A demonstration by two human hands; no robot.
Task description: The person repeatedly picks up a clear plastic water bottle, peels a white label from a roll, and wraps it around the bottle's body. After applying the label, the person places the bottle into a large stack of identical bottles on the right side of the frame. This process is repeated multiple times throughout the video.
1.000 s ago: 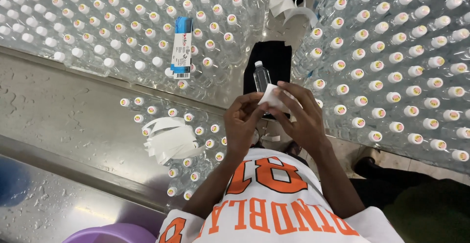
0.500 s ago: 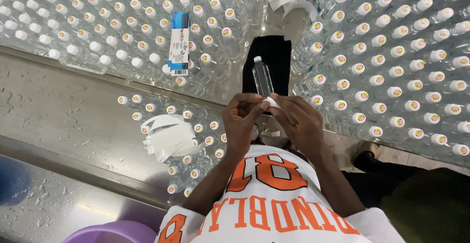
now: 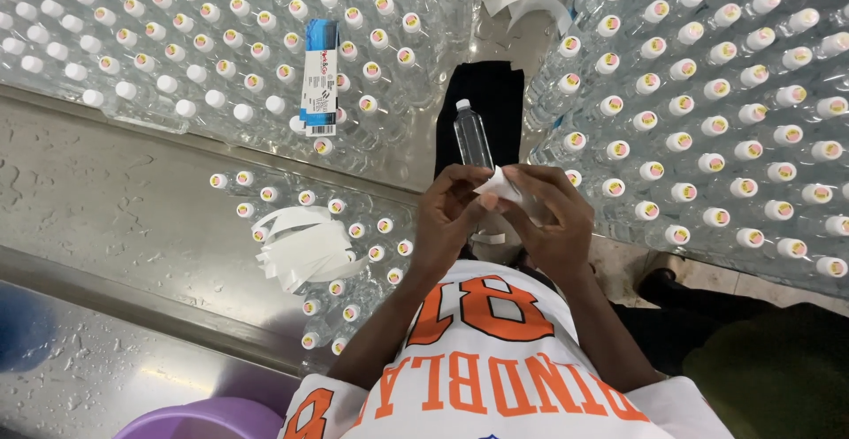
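Both your hands are pinched on one small white paper label strip (image 3: 497, 183), left hand (image 3: 449, 213) and right hand (image 3: 550, 218) meeting fingertip to fingertip just in front of your chest. Fingers curled tight; neither hand holds a bottle.

The single clear plastic bottle with a white cap (image 3: 471, 137) lies just beyond your fingertips, on black cloth (image 3: 495, 94) in the gap between the two bottle blocks. No label visible on it, so I'd judge that one not yet done.

White curled backing strips (image 3: 305, 249) are heaped on the small bottle group by the wet steel counter (image 3: 115, 191), so some labels look already used. Blue-and-white label pack (image 3: 320, 76) rests on the bottle caps at the far left block (image 3: 177, 41). Right block (image 3: 725, 112) is capped; can't tell labelling from above.
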